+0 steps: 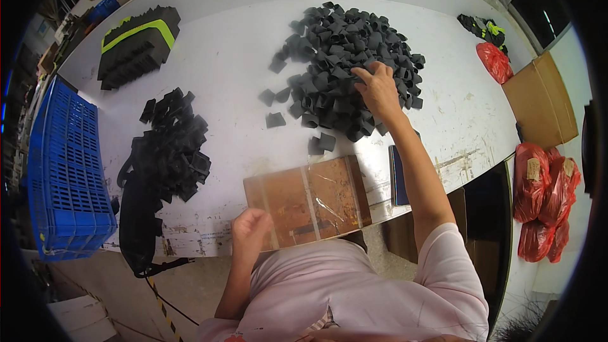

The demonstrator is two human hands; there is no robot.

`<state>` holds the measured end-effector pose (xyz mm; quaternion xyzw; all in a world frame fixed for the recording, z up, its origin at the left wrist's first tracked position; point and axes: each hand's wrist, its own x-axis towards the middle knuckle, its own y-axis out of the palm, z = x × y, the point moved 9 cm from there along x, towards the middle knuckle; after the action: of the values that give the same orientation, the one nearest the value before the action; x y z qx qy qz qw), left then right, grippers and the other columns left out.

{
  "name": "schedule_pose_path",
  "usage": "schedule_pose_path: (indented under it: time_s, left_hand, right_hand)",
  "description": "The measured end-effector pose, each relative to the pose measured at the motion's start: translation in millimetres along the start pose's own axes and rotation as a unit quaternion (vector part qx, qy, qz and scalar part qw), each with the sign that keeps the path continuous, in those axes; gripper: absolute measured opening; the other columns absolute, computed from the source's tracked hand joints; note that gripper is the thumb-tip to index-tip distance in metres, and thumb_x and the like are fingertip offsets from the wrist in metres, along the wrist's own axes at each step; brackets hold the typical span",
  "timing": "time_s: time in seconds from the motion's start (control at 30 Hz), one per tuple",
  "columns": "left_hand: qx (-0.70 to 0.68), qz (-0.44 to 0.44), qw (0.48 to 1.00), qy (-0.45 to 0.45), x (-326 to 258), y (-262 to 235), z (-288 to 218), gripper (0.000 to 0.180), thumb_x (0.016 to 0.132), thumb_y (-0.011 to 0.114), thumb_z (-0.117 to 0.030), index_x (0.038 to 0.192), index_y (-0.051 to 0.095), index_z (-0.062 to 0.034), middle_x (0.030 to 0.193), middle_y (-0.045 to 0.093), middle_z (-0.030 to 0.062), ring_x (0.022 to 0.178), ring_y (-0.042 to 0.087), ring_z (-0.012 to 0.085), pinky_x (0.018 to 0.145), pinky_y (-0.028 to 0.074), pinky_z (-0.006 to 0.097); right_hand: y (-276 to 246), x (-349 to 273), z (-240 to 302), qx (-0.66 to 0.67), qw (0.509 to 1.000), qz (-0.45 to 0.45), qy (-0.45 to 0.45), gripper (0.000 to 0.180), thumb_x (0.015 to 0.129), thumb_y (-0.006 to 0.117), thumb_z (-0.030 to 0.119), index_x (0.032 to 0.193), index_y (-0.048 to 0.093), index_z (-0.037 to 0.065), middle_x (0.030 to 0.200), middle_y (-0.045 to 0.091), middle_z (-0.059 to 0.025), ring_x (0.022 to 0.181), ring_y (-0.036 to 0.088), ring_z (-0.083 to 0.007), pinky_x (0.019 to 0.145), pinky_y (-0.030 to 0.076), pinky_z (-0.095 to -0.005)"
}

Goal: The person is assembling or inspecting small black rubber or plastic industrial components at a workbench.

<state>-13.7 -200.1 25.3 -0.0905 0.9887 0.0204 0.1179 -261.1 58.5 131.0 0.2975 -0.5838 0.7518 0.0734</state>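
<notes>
A large heap of short dark grey fabric tubes [342, 57] lies on the white table. My right hand [380, 92] reaches over the heap's right side, thumb and fingers apart and touching the tubes; no tube is visibly held. My left hand [250, 225] is curled closed above the left edge of a brown cardboard piece [329, 199], its fingertips slightly blurred. No object shows in it. The cardboard, crossed by clear tape strips, lies at the table's near edge in front of me. A few loose tubes [275, 120] rest left of the heap.
A pile of black pieces [174, 145] spills from a black bag at left. Behind it sit stacked dark pieces with a lime band [140, 39]. A blue crate [71, 171] stands at the left edge. Red plastic bags [544, 183] and a cardboard box [541, 98] are at right.
</notes>
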Motion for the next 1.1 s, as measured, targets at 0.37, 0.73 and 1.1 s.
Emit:
schedule_pose_path:
  time_s: [0.37,0.73,1.1]
  left_hand:
    - [0.002,-0.053,0.998,0.022,-4,-1,-28,0.007,0.078,0.058,-0.004,0.077,0.057,0.0023,0.069,0.059,0.0023,0.063,0.054,0.0063,0.058,0.044,0.021]
    - [0.163,-0.082,0.874,0.45,-43,77,-181,0.03,0.069,0.068,-0.004,0.096,0.055,-0.0002,0.093,0.056,0.0111,0.077,0.054,0.0195,0.066,0.044,0.027]
    - [0.15,0.011,0.91,0.387,-29,40,-186,0.012,0.078,0.054,0.006,0.089,0.058,0.0039,0.088,0.06,0.0107,0.077,0.054,0.0132,0.071,0.043,0.023]
  right_hand:
    - [-22,-54,33,0.745,0.618,0.111,0.224,0.011,0.081,0.059,0.01,0.085,0.063,0.0,0.074,0.061,-0.0019,0.064,0.053,-0.0072,0.061,0.042,-0.0202]
    - [-82,-114,131,0.839,0.496,0.098,0.2,0.017,0.077,0.063,0.005,0.092,0.061,0.001,0.094,0.06,-0.0087,0.082,0.056,-0.0148,0.076,0.045,-0.0281]
    - [-80,-152,118,0.738,0.599,0.131,0.281,0.009,0.081,0.059,0.005,0.089,0.063,0.002,0.081,0.061,0.0,0.07,0.053,-0.0046,0.063,0.042,-0.0179]
